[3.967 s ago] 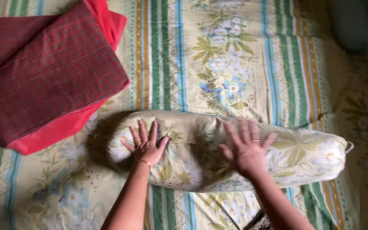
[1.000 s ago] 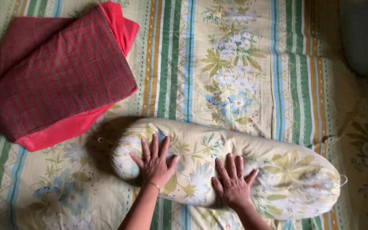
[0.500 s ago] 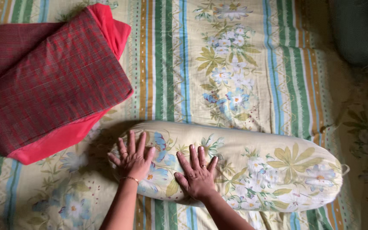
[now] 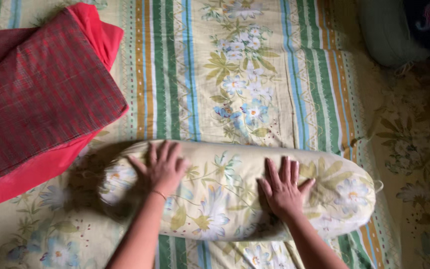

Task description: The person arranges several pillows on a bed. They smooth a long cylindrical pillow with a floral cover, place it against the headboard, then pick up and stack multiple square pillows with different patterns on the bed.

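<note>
Red checked folded cloth (image 4: 41,94) sits upper left on the striped floral bedsheet (image 4: 175,74); across the lower middle lies the floral bolster pillow (image 4: 225,199), fully cased and plump. Left hand (image 4: 161,169) and right hand (image 4: 283,192) press flat on it, fingers spread, gripping nothing; only smoothing seems left.

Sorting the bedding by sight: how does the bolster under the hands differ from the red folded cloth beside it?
The floral bolster is a plump, rounded cylinder; the red checked cloth is folded flat. The bolster is pale cream with flowers and leaves; the cloth is dark red checks over a plain red layer. The left hand and right hand press the bolster; the cloth lies untouched. Both rest on the striped floral bedsheet.
</note>
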